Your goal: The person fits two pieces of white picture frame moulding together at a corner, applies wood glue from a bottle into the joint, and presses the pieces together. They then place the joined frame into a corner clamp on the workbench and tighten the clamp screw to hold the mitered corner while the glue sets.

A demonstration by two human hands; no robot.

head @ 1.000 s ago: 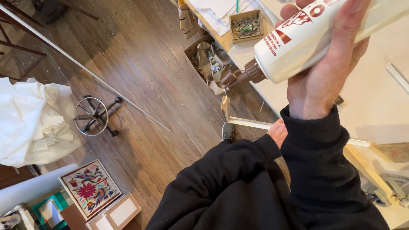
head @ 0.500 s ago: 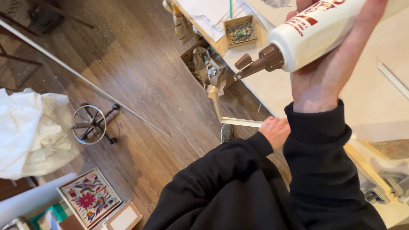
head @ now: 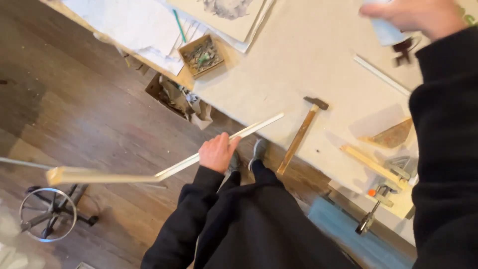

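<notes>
Pale wooden strips joined at a corner (head: 149,175) stick out past the table edge over the dark plank floor, one end resting on the beige worktable (head: 308,60). Left hand (head: 216,152) is closed around the longer strip near the table's edge. Right hand (head: 416,17) is up at the top, fingers wrapped round a white glue bottle with a brown nozzle (head: 393,35), blurred. A wooden-handled hammer (head: 301,132) lies on the table just beside the strip's end.
</notes>
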